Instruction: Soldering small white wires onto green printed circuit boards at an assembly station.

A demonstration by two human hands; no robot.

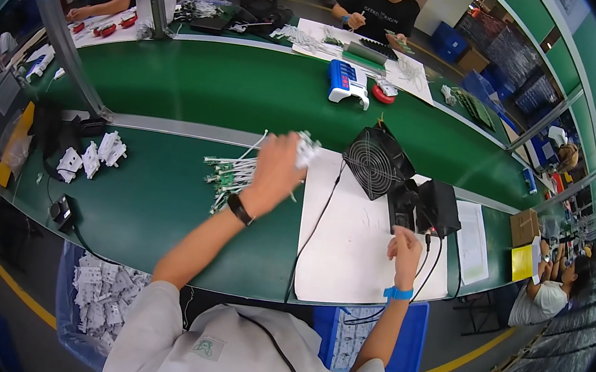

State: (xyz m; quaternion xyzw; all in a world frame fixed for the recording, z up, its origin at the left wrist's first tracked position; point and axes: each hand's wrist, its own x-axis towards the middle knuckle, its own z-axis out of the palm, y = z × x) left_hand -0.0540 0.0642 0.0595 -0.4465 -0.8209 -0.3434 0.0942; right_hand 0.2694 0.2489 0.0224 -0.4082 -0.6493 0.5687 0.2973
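Left hand (277,172): reached over the tabletop (154,205), close to its far edge, with the back of the hand turned up.
Left grip: bent around a white plastic part (308,148), which is grasped at the thumb side; the fingertips are blurred and partly hidden.
White plastic part: held at the far left corner of the white sheet (340,265), its outline smeared by blur.
Cable bundle (229,174): laid beneath and left of the left hand, white leads with green pieces among them; whether it is touched cannot be told.
Right hand (405,253): held over the right part of the white sheet, just below the black box (438,209), near its cables.
Right grip: fingers curled toward the thumb, with little gap seen; whether anything is pinched there cannot be told.
Fan (375,167): stood at the far edge of the white sheet, between the two hands, left of the black box.
Loose white pieces (91,158): placed in a group of three toward the tabletop's far left corner.
Bin (66,277): set below the tabletop's near edge, at the left, and heaped with white pieces.
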